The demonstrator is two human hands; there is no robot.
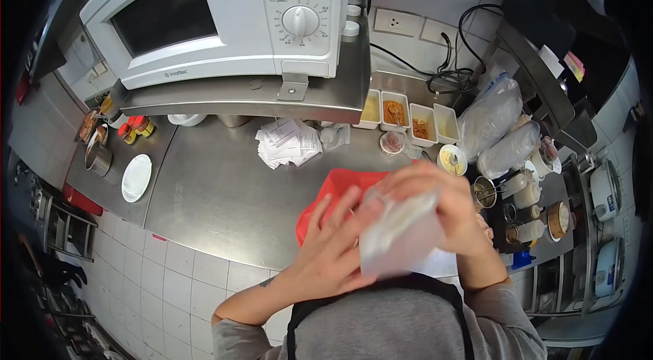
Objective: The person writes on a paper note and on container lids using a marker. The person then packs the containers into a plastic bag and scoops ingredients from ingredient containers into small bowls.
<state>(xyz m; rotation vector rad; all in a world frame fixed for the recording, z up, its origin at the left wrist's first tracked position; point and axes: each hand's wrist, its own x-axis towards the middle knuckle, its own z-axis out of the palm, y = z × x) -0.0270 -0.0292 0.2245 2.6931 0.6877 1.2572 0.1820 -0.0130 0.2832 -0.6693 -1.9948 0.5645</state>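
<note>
A small translucent plastic bag (398,241), smeared by motion, is held up in front of my chest. Something pale shows inside it, too blurred to name. My right hand (442,200) grips the bag's upper right part, fingers bent over the top. On the other side, my left hand (330,244) has the bag's left edge between thumb and index finger, while its other fingers stand apart. Behind and below both hands is a red plastic tub (333,186) on the steel counter, its contents mostly hidden by my hands.
A white microwave (306,54) sits on a steel shelf (238,98) overhead. Paper slips (289,142) lie beneath it. White food containers (394,112), a small bowl (452,159), plastic bags (493,115) and squeeze bottles (527,231) crowd the right side. A white plate (137,178) lies left.
</note>
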